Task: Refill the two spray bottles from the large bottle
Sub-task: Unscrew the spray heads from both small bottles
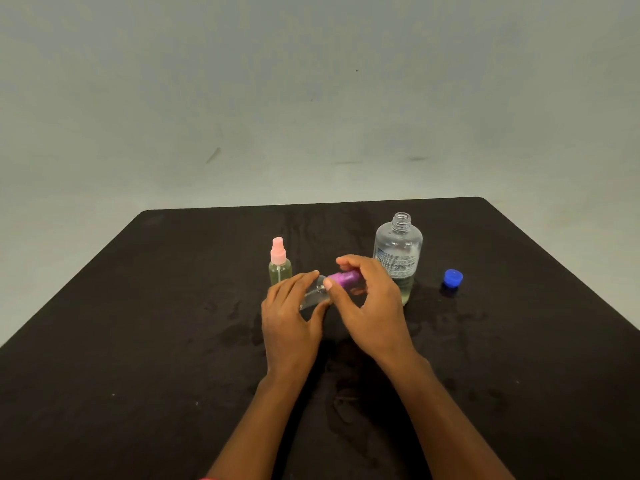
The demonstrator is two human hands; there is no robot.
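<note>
Hands meet at the centre of my frame, both on the same small bottle. The left hand (291, 323) curls its fingers and thumb round the clear body of the purple-topped spray bottle (313, 295), which lies tilted nearly flat above the table, its top end pointing to the right of the frame. The right hand (375, 306) pinches the purple spray top (344, 279) between thumb and curled fingers; the thumb tip presses just where the top meets the clear body. From my view I cannot tell whether the top is seated tight or loose on the neck.

Just left of the hands, the pink-topped spray bottle (280, 268) stands upright with pale yellowish liquid inside and its top on. Behind the right hand, slightly right of centre, the large bottle (398, 249) stands upright with its neck open, a printed label on its side and a low level of liquid at the bottom; the right hand's knuckles hide part of its lower left side. Its blue cap (453, 278) lies on the black table (138, 341) to the right, apart from the bottle. A grey-green wall (311, 81) fills the upper half of the frame.
</note>
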